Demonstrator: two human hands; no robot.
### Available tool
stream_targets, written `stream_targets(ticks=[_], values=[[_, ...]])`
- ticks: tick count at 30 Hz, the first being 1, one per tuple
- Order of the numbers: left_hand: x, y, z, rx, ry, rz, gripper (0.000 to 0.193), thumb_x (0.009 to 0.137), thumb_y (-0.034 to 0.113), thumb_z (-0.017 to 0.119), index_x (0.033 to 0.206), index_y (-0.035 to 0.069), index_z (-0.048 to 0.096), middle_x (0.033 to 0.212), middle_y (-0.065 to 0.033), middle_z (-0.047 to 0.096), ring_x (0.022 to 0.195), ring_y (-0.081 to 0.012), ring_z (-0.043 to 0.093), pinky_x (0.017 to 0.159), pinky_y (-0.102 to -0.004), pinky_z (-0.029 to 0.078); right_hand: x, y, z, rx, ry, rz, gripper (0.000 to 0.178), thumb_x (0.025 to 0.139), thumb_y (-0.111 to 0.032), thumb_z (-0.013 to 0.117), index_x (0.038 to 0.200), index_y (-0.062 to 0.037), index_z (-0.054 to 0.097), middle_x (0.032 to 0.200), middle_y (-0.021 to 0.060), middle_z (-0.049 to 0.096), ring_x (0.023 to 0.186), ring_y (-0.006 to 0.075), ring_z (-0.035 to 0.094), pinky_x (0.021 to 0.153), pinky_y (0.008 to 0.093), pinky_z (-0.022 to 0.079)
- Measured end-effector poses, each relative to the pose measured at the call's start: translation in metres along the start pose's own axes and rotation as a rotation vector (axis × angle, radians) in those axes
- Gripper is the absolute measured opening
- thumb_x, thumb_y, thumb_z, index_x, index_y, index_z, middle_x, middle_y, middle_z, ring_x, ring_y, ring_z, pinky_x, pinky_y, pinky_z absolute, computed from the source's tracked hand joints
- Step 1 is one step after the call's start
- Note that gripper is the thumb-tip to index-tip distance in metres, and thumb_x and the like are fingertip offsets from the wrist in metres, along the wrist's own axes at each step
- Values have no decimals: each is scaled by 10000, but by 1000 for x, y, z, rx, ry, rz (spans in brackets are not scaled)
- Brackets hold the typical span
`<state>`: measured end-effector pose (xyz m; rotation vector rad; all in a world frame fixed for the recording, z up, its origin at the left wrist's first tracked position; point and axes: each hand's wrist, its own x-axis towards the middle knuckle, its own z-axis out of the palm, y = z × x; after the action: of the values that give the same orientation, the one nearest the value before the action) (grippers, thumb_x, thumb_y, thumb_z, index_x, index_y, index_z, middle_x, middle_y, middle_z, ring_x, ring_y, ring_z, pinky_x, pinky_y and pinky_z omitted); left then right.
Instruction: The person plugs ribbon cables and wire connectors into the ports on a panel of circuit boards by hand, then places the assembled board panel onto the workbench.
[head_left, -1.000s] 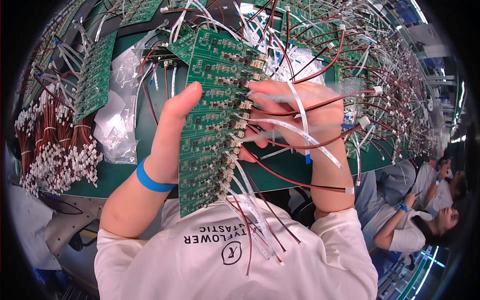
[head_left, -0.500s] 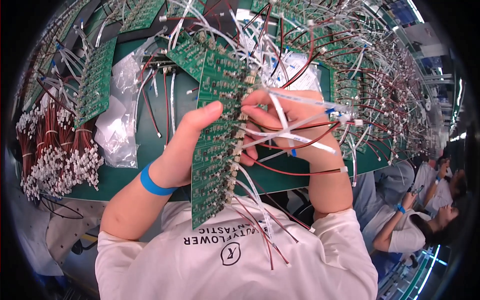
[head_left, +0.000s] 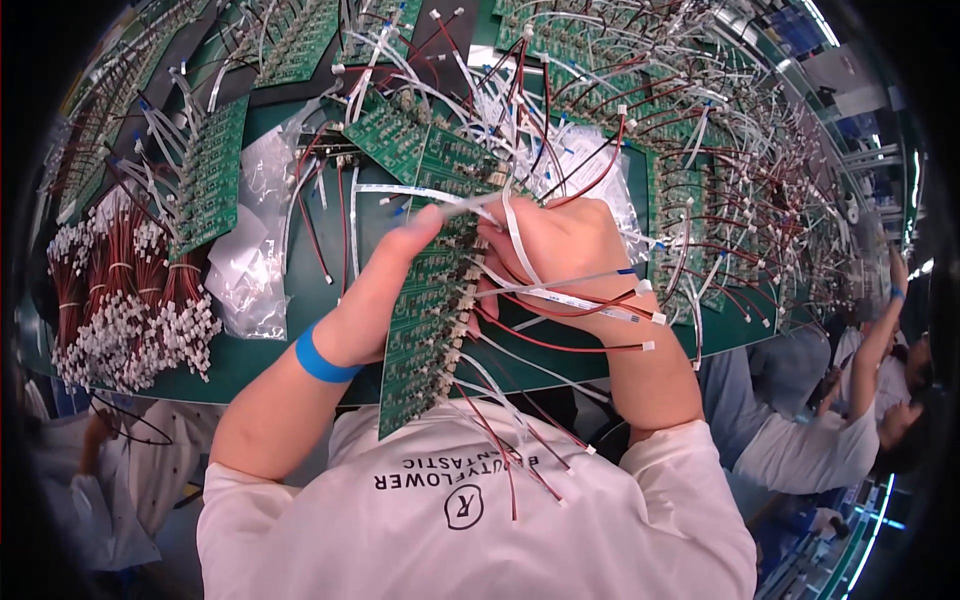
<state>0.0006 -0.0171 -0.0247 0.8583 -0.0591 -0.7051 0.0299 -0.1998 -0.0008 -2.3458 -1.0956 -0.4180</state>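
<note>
The circuit board (head_left: 425,305) partly hides the left hand (head_left: 373,285).

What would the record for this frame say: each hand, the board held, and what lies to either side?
left hand: grips the green circuit board, thumb on its face; blue wristband
right hand: at the board's right edge; fingertips partly hidden
board: tilted, with white ribbon cables and red-and-black wires along that edge
left side: wire bundles with white connectors; clear plastic bag
right side: more wired boards

wire bundles (head_left: 130,340): left on table (head_left: 242,372) | bag (head_left: 260,298): right of bundles | held board (head_left: 420,310): centre | more boards (head_left: 668,190): right
</note>
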Motion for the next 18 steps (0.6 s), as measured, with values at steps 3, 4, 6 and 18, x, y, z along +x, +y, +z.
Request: stream_targets(ticks=[3, 4, 6, 18], values=[[1, 2, -2, 19, 29, -16, 567, 905, 520, 338, 1094, 20, 525, 843, -104, 609, 721, -185, 607, 601, -276, 503, -1, 2, 5, -66, 57, -74, 136, 734, -73, 658, 812, -50, 549, 492, 56, 492, 394, 228, 519, 373, 328, 398], [1, 4, 4, -6, 64, -22, 562, 905, 516, 341, 1074, 16, 535, 833, -111, 613, 716, -184, 610, 600, -273, 503, -2, 3, 6, -97, 60, -98, 155, 722, -70, 666, 818, -39, 548, 494, 50, 491, 387, 217, 516, 371, 321, 395], [1, 6, 3, -38, 51, -38, 556, 906, 506, 345, 1069, 10, 537, 842, -118, 615, 720, -190, 612, 604, -278, 506, -3, 2, 5, -106, 49, -89, 164, 721, -72, 670, 826, -38, 548, 495, 47, 498, 392, 203, 527, 371, 313, 399], [-5, 7, 2, -111, -23, 59, 573, 912, 476, 330, 1087, -33, 529, 873, -162, 615, 750, -225, 620, 621, -306, 518, -1, -4, 6, 47, 97, 13, 106, 748, -51, 653, 828, -55, 583, 496, 25, 546, 397, 180, 552, 398, 279, 425]])
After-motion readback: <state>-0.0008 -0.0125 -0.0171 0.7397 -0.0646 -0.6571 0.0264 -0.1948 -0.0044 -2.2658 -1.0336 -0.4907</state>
